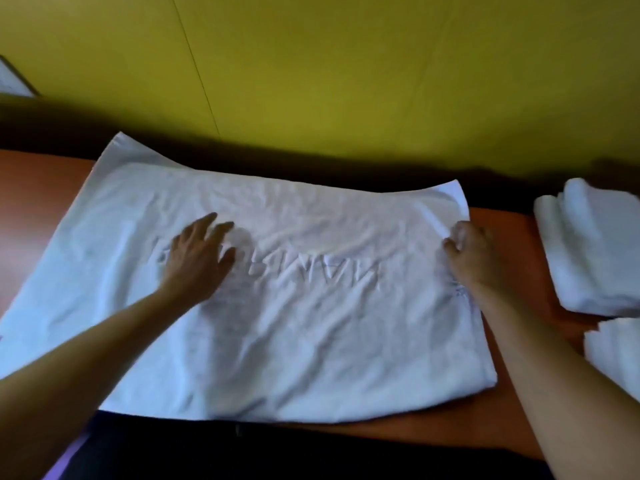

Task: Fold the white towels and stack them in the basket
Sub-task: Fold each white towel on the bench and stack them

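Observation:
A large white towel [294,323] lies spread across the brown table [512,417], with raised lettering across its middle. My left hand [199,258] rests flat on the towel left of centre, fingers straight and spread. My right hand [474,254] grips the towel's right edge, fingers curled into the cloth. No basket is in view.
Two folded white towels lie at the right: one [592,247] further back, another [616,355] nearer, cut off by the frame. A yellow-green wall [311,64] rises behind the table. The table's near edge runs just below the towel.

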